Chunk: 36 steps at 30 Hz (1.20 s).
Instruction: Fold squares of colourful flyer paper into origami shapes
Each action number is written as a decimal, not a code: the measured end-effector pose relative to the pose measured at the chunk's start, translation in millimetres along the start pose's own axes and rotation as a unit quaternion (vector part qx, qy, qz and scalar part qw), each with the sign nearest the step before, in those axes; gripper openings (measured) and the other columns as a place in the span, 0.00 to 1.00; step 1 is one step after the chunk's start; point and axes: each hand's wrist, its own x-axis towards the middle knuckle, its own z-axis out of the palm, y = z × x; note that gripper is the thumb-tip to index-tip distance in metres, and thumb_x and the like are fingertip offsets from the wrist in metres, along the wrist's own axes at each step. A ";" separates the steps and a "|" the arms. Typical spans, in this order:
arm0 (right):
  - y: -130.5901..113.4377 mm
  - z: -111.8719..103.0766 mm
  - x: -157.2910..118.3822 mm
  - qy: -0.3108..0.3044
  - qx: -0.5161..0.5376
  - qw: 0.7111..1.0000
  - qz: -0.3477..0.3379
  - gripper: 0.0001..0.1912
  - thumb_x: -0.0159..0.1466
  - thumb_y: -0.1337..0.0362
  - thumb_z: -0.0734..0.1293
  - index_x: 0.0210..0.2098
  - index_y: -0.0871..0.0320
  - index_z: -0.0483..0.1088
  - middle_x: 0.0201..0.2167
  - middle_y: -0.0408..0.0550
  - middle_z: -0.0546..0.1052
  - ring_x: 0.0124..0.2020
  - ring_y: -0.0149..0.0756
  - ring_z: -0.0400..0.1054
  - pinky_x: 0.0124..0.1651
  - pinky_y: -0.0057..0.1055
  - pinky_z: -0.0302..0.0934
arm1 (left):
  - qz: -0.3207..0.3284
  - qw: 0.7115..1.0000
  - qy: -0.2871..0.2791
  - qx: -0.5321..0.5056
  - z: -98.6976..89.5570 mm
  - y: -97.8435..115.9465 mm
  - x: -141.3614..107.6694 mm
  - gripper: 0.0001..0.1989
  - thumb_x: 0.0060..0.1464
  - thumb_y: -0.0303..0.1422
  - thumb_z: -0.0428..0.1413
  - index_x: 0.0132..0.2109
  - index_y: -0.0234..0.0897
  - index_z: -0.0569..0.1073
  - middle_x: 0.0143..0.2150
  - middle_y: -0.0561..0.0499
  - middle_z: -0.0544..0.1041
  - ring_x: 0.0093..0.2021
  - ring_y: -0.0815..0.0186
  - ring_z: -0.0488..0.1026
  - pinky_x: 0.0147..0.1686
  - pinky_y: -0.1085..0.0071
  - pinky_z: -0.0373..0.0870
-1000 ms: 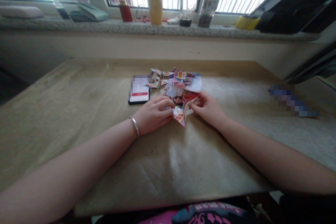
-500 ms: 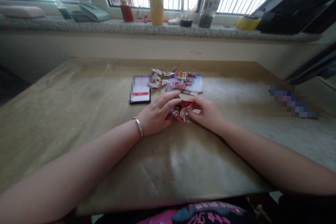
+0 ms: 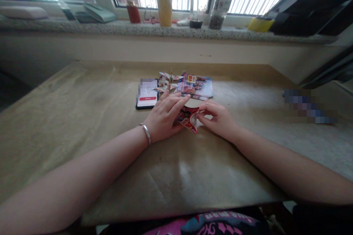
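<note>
A small folded piece of red printed paper (image 3: 190, 119) lies on the table between my hands, its right part curved up. My left hand (image 3: 165, 114) rests over the paper's left part, thumb side low and fingers pointing away from me, and it covers some of the paper. With thumb and fingertips pinched, my right hand (image 3: 214, 117) grips the paper's right edge. Just beyond my left fingers are folded paper figures (image 3: 168, 81). A stack of printed sheets (image 3: 200, 85) sits to their right.
A phone (image 3: 147, 97) with a lit screen lies left of the folded figures. A blurred flat object (image 3: 309, 106) is at the table's right. On the windowsill (image 3: 104, 27) stand a red container (image 3: 133, 13), a yellow column (image 3: 164, 3) and a clear container (image 3: 219, 13).
The red paper has turned slightly, and its lower point has shifted toward me and right. My left hand's fingers have spread and lifted a little. My right hand has barely moved.
</note>
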 end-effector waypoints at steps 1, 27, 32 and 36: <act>-0.1 -0.2 0.0 0.001 0.008 1.000 0.004 0.04 0.62 0.65 0.64 0.34 0.55 0.71 0.32 0.46 0.74 0.34 0.32 0.69 0.34 0.29 0.69 | -0.015 1.000 0.003 0.005 -1.2 1.2 0.4 0.37 0.52 0.39 0.58 0.65 0.36 0.53 0.55 0.42 0.69 0.58 0.55 0.66 0.66 0.51 0.49; -0.5 3.4 -2.1 -0.025 0.041 0.998 0.041 0.18 0.57 0.66 0.68 0.48 0.52 0.70 0.46 0.48 0.77 0.47 0.38 0.71 0.44 0.36 0.72 | -0.094 0.994 0.024 -0.046 0.7 1.7 2.9 0.23 0.53 0.39 0.60 0.55 0.38 0.67 0.43 0.49 0.77 0.44 0.59 0.71 0.49 0.60 0.64; -2.1 3.0 -1.5 -0.012 0.016 0.999 0.049 0.12 0.59 0.65 0.67 0.43 0.51 0.73 0.44 0.46 0.78 0.45 0.37 0.73 0.42 0.36 0.72 | -0.085 0.993 0.027 -0.083 2.2 1.4 5.0 0.22 0.52 0.38 0.61 0.53 0.39 0.68 0.46 0.48 0.76 0.47 0.59 0.71 0.52 0.59 0.64; -2.6 -0.1 -1.0 0.032 -0.039 0.999 0.008 0.08 0.60 0.66 0.66 0.40 0.51 0.74 0.44 0.47 0.78 0.46 0.38 0.72 0.40 0.36 0.71 | -0.057 0.993 0.028 -0.098 1.8 1.1 5.8 0.21 0.54 0.37 0.59 0.54 0.37 0.67 0.52 0.44 0.74 0.53 0.58 0.70 0.57 0.57 0.63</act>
